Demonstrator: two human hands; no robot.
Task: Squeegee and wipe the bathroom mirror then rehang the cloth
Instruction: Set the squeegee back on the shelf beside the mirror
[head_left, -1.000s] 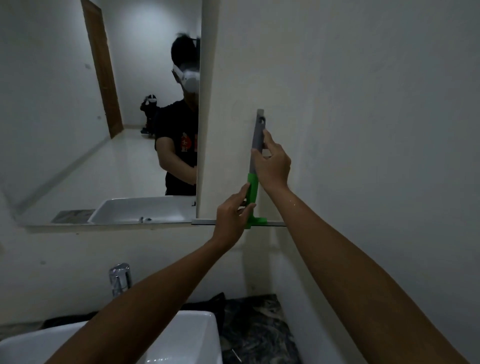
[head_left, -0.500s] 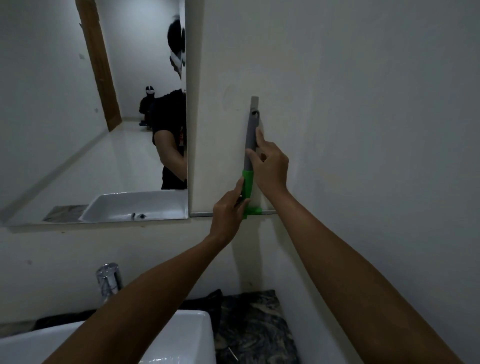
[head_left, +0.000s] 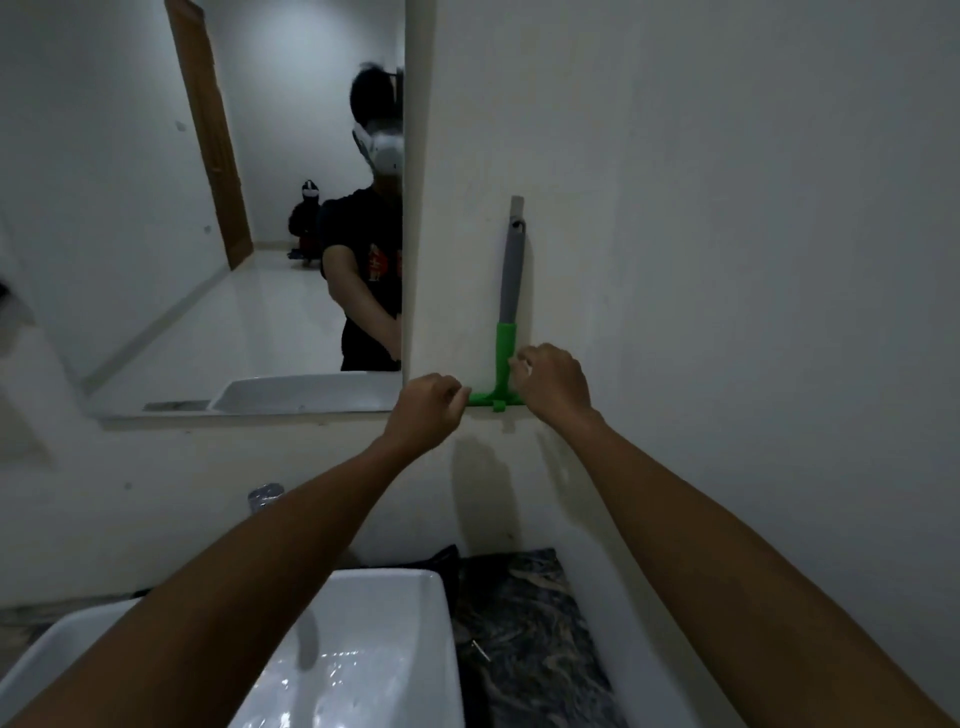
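Observation:
The squeegee (head_left: 510, 291) hangs upright on the white wall from a hook at the top of its grey handle, with its green head at the bottom. My left hand (head_left: 426, 415) is curled at the left end of the green blade, fingertips pinched on it. My right hand (head_left: 553, 384) is curled at the right side, its fingertips against the green neck and its palm covering the blade's right end. The mirror (head_left: 218, 218) fills the wall to the left and reflects a person in a black shirt. A dark cloth (head_left: 441, 564) lies behind the basin.
A white basin (head_left: 374, 649) sits below my forearms, with a chrome tap (head_left: 265, 496) behind it. A dark marbled countertop (head_left: 524, 634) runs to its right, against the side wall. A wooden door shows in the mirror.
Both hands have slid down from the squeegee's handle to its green head. The grey handle is now uncovered and hangs on the wall hook.

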